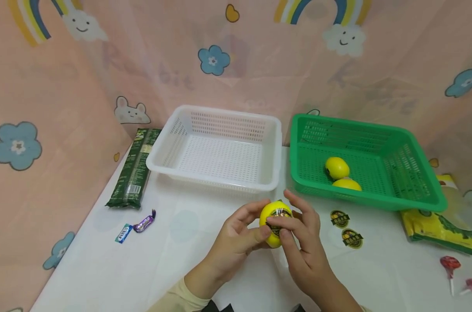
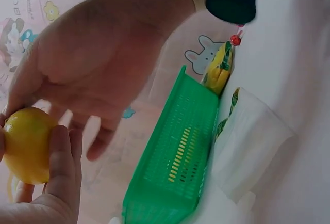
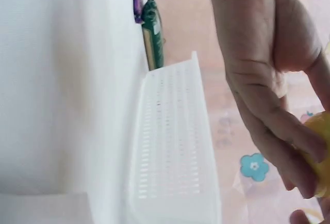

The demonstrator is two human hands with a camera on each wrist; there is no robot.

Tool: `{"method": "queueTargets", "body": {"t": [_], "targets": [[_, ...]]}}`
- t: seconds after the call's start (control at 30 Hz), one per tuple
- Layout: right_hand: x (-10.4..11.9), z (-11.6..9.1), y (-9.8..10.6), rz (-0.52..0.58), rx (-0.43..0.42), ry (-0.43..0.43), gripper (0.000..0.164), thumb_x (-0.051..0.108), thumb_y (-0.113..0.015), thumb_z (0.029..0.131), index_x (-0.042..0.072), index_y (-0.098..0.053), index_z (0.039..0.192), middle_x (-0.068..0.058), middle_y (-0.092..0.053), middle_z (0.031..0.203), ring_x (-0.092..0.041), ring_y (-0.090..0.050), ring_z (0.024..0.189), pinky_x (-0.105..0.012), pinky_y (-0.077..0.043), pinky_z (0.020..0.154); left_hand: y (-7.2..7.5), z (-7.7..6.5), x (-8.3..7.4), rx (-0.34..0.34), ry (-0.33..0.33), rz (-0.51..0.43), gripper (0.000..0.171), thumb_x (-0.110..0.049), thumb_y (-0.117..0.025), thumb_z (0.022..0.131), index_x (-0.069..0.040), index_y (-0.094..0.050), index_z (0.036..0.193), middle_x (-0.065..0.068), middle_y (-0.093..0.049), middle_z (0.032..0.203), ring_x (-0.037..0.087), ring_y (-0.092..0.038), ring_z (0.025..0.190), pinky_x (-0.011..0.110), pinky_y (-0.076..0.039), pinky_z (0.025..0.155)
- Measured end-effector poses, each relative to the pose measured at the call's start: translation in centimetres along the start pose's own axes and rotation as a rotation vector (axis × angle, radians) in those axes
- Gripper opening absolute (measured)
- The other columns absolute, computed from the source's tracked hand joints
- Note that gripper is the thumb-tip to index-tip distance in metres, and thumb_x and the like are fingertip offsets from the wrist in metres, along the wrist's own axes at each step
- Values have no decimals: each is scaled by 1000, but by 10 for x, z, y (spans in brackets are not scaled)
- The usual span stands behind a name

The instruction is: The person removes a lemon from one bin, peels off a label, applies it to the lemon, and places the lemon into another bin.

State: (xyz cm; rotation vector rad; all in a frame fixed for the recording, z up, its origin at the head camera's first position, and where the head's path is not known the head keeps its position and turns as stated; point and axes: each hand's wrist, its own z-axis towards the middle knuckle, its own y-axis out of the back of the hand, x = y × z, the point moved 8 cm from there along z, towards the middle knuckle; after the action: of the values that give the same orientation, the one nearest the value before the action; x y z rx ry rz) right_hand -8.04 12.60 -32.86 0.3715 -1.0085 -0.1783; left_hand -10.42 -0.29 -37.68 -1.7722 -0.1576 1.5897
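Observation:
My left hand [image 1: 236, 245] holds a yellow lemon [image 1: 274, 208] between thumb and fingers, above the front of the table. A dark oval sticker [image 1: 279, 213] with gold print lies on the lemon's upper face. Across that sticker stretches the index finger of my right hand [image 1: 306, 247], its thumb touching just below, while another finger points up past the fruit. In the left wrist view the lemon [image 2: 31, 144] appears with both hands round it. Two more round black-and-gold stickers [image 1: 352, 238] lie on the table to the right.
A white basket [image 1: 216, 177] stands at the back. Right of it, a green basket [image 1: 360, 199] contains two lemons [image 1: 337, 167]. A green packet [image 1: 130, 173] and wrapped candies [image 1: 144, 223] lie left; a yellow bag [image 1: 438, 232] and lollipops [image 1: 450, 263] lie right.

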Motion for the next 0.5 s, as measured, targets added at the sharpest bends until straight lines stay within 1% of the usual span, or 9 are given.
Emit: {"method": "queueTargets", "body": {"t": [0.03,0.1,0.13,0.17,0.27,0.33,0.43,0.5], "targets": [[-3,0,-2,1,11,-3,40,-11,-46,100,13,-65,126,-14,-29,166,-32,-20,151,-32,-29,111,-1,0,2,1,2,-8,73,-30,-82,96,0,-49,153,11,-57,134,16,-72,99,35,-61,90],[-9,-2,-6,18,16,-10,38,-10,-42,101,11,-60,128,-13,-30,166,-32,-20,150,-33,-31,110,-2,0,7,-2,12,-26,73,-30,-83,95,1,-49,152,10,-57,133,16,-72,98,35,-61,89],[-11,-2,-8,24,15,-15,37,-9,-41,101,10,-57,129,-12,-31,167,-33,-18,151,-34,-30,109,-2,1,9,-7,21,-35,72,-29,-83,95,0,-49,152,10,-57,133,16,-72,98,35,-61,89],[-12,-3,-8,22,7,-4,38,-9,-40,100,8,-55,130,-13,-32,166,-33,-20,151,-35,-29,110,-3,1,12,-14,29,-45,70,-28,-82,95,0,-50,151,10,-57,133,16,-72,98,36,-61,88],[-13,-4,-9,16,-18,24,40,-9,-42,98,5,-53,133,-14,-35,165,-33,-25,150,-35,-29,110,-2,1,18,-32,60,-58,62,-21,-80,98,-3,-52,150,10,-57,132,17,-72,98,36,-61,88],[-15,-4,-8,1,-20,16,43,-7,-44,97,6,-51,137,-12,-36,165,-31,-26,149,-35,-28,111,-2,0,20,-41,75,-52,57,-17,-78,99,-3,-53,149,10,-57,131,16,-72,97,35,-61,88],[-22,-6,-6,-31,-9,-30,50,0,-49,95,9,-48,144,-7,-37,165,-26,-27,148,-46,-30,109,-2,-2,22,-40,87,-31,52,-13,-73,102,-1,-52,148,10,-58,132,16,-71,97,33,-61,87],[-27,-8,-5,-63,3,-55,54,5,-54,93,9,-47,147,-5,-37,165,-25,-26,148,-55,-31,106,-2,-2,23,-35,92,-13,49,-11,-69,104,1,-52,148,10,-59,133,16,-70,98,32,-61,86]]}}
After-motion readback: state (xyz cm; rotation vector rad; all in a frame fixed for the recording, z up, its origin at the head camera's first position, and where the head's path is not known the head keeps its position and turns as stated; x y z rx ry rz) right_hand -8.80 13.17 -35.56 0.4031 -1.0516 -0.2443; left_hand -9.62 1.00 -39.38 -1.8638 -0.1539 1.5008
